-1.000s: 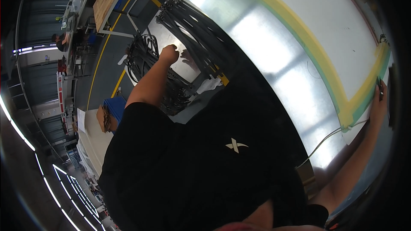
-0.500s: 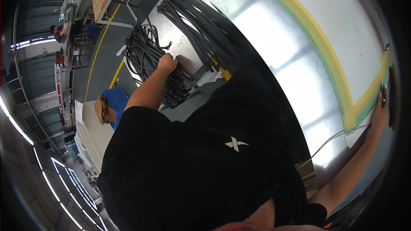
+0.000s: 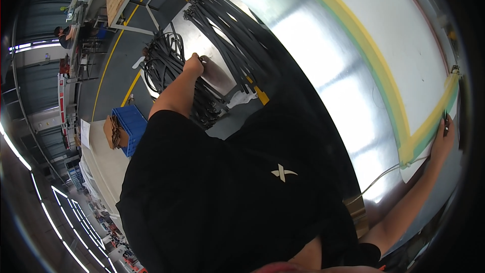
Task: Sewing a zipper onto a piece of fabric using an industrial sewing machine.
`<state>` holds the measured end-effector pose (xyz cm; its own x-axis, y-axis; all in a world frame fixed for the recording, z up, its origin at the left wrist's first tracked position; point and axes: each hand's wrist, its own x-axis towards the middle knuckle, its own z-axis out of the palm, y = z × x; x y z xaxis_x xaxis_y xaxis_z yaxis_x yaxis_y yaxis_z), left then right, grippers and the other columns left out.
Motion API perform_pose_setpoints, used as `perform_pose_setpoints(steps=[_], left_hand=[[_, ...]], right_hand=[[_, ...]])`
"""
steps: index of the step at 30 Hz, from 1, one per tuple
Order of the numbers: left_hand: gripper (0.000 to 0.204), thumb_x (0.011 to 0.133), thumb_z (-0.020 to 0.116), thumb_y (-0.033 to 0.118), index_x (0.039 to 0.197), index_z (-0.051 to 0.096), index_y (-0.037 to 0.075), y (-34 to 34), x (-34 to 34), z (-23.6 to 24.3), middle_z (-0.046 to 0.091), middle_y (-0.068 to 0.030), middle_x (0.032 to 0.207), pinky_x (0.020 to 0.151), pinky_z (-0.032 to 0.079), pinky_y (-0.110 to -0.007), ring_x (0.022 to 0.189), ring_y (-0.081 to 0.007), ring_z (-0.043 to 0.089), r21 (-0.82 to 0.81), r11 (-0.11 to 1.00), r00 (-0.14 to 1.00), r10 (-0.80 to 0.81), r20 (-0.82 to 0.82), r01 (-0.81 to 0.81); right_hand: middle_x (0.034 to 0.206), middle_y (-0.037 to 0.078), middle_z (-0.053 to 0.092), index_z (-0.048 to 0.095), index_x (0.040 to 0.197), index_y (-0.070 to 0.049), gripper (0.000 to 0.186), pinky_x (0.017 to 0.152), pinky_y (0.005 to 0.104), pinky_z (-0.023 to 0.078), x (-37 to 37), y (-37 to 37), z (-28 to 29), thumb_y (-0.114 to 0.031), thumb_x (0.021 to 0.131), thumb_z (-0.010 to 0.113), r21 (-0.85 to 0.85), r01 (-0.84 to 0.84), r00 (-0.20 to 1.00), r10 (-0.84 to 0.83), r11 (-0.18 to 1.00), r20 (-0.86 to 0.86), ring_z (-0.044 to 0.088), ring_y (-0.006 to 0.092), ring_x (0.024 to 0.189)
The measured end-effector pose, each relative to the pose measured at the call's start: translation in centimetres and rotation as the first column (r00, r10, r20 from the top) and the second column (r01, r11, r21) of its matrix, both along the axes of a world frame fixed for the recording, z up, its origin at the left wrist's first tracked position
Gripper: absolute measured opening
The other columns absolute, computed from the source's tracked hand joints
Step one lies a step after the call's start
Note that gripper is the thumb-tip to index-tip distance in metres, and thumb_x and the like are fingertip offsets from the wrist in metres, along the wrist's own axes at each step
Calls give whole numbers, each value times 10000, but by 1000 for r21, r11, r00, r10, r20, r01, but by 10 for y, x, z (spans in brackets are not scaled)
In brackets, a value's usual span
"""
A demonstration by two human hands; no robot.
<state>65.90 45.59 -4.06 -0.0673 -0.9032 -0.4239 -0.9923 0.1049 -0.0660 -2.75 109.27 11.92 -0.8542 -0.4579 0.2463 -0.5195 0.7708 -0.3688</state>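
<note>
My left hand (image 3: 193, 65) is closed over a pile of long black cables (image 3: 164, 63), and a dark end pokes out beside its fingers. It seems to grip one black cable, though the fingers hide most of it. To the right of that pile, a second bundle of black cables (image 3: 230, 40) lies lengthwise on a shiny metal surface (image 3: 204, 35). Far to the right, my right hand (image 3: 442, 135) is closed around a small dark pointed tool (image 3: 446, 125) at the taped edge of the worktop; its exact kind is unclear.
Yellow and green tape (image 3: 376, 55) borders a white panel on the bright metal worktop (image 3: 323, 65). A thin cord (image 3: 379, 176) runs over the worktop's near edge. At left stand a blue crate (image 3: 132, 124) and brown cardboard pieces (image 3: 115, 131). Another person (image 3: 64, 35) sits far off.
My left hand has risen slightly and shifted left over the cables. My right hand has moved a little down and left with the dark tool. The whole view has shifted slightly.
</note>
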Motion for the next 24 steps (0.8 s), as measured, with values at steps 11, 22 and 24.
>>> perform_pose_setpoints(steps=[11,22,24], left_hand=[[279,1045,484,125,1292,580,40,15,-9,20,622,-236,1355,1015,560,-495,1180,-437,679,-53,922,891,-355,282,384],[340,998,601,166,1299,541,21,37,-22,26,650,-234,1286,975,567,-492,1182,-403,686,-59,962,951,-254,175,268],[289,980,613,122,1256,585,39,35,-12,19,629,-197,1288,976,573,-461,1154,-380,699,-63,944,925,-302,229,324]], right_hand=[[1305,121,710,609,1463,-46,435,954,325,529,16,-13,10,-284,1099,587,-8,29,999,-29,1000,25,675,193,1057],[1315,139,701,608,1456,-27,430,960,333,534,10,-9,5,-265,1100,589,-11,-6,1000,6,1000,4,685,213,1057],[1311,140,703,607,1457,-29,430,957,333,534,12,-12,5,-265,1099,590,-39,-11,1000,11,999,6,685,214,1055]])
